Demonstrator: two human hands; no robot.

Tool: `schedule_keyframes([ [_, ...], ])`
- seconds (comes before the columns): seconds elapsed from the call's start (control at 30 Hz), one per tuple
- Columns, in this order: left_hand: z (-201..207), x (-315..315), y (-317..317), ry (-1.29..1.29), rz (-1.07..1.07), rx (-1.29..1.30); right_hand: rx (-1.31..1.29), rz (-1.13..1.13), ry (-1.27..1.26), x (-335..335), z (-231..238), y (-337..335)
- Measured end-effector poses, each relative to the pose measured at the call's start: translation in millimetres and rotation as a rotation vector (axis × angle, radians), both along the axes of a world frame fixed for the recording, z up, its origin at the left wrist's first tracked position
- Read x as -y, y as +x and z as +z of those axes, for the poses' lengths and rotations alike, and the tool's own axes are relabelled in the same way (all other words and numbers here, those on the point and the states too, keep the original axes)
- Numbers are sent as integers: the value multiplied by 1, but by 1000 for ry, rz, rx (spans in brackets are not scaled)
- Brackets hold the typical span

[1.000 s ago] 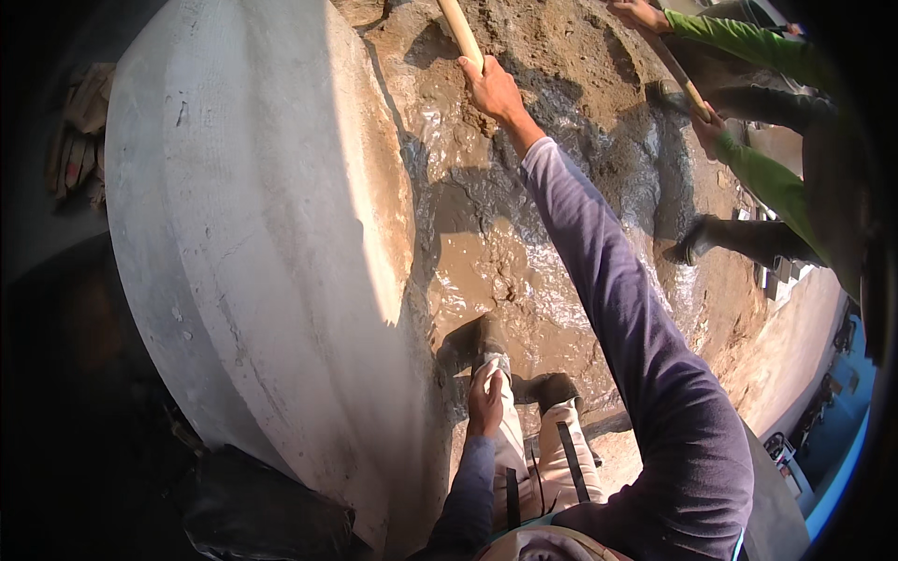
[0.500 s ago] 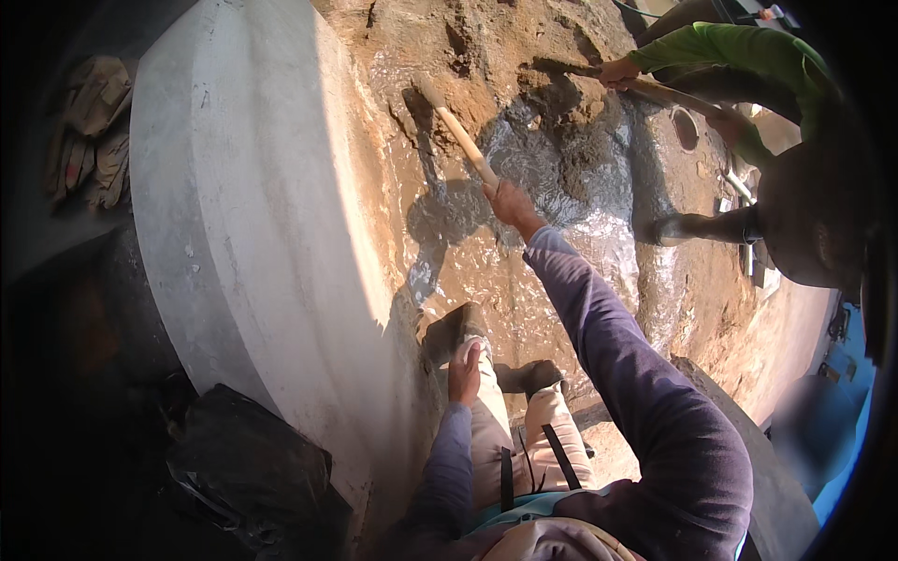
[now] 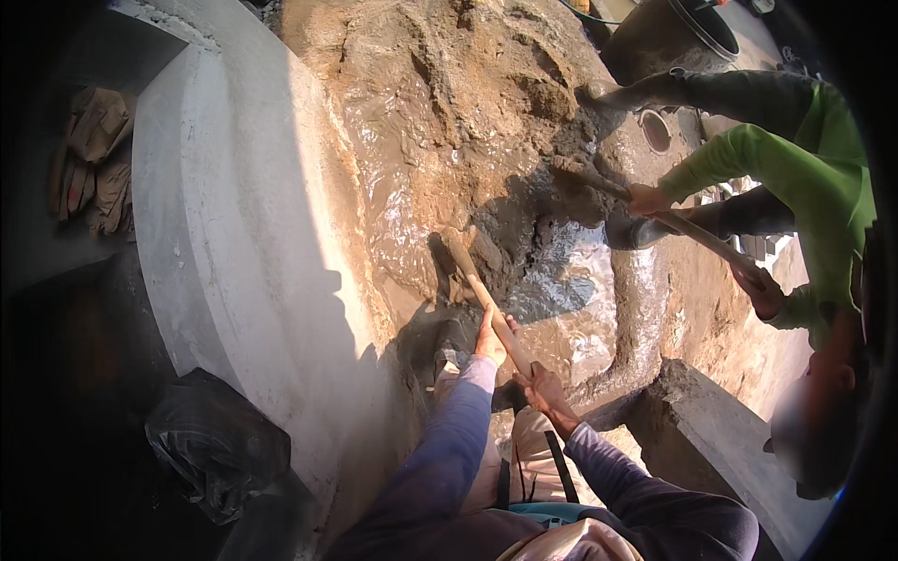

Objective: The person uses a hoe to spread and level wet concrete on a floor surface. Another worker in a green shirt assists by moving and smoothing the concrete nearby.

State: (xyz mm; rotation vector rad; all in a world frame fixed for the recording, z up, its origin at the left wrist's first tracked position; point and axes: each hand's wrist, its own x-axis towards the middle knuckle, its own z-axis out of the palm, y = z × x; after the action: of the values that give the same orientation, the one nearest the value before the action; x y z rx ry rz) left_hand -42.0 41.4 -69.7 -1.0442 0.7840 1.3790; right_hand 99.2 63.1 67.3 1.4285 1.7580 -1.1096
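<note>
Wooden handle (image 3: pixel 480 290) slants through both hands (image 3: pixel 490 341) (image 3: pixel 545 387), wrapped around it, left ahead of right.

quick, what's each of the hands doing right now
Left hand: closed, holding the long, pale, round wooden handle.
Right hand: closed, holding the same handle nearer the body.

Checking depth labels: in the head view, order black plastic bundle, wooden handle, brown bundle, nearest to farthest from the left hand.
1. Wooden handle: in the left hand.
2. Black plastic bundle: lower left.
3. Brown bundle: far left, higher up the picture.
</note>
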Motion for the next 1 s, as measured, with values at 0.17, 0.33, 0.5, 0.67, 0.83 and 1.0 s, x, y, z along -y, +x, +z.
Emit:
schedule_keyframes([
  [0.17, 14, 8, 57, -155, -316, -164, -306, -123, 190, 33, 11, 56],
  [0.33, 97, -79, -98, 206, -133, -576, -537, -102, 418, -41, -4, -68],
  [0.5, 160, -83, -189, 144, -285, -1029, -826, -198, 600, -199, 12, -307],
  [0.67, 105, 24, -138, -179, -555, -746, -824, -213, 661, -370, -29, -450],
  [0.83, 70, 128, -94, -339, -560, -464, -536, -210, 435, -356, -181, -404],
  [1.0, 66, 106, -110, -327, -481, -600, -545, -414, 185, -296, -248, -308],
])
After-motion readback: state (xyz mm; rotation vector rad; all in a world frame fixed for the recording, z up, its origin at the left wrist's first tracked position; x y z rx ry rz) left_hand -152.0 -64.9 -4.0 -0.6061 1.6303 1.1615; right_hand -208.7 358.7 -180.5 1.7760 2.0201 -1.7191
